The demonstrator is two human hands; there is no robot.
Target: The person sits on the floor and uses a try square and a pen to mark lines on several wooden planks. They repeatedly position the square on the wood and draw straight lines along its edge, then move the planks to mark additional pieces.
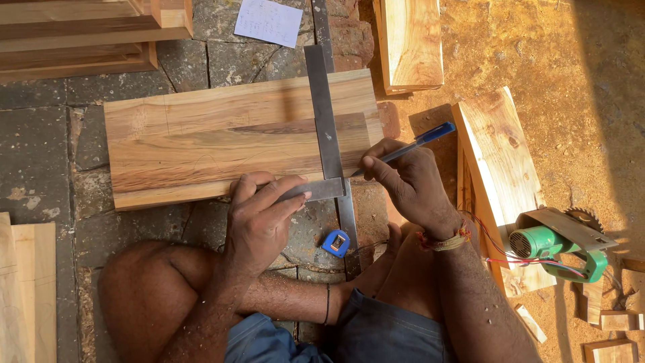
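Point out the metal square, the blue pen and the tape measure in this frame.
metal square (324, 114), head view, on the middle of its long blade lying across the plank.
blue pen (430, 135), head view, on its blue upper barrel above the right hand.
tape measure (336, 243), head view, on its blue case.

Square (325, 114) across plank (201, 141)
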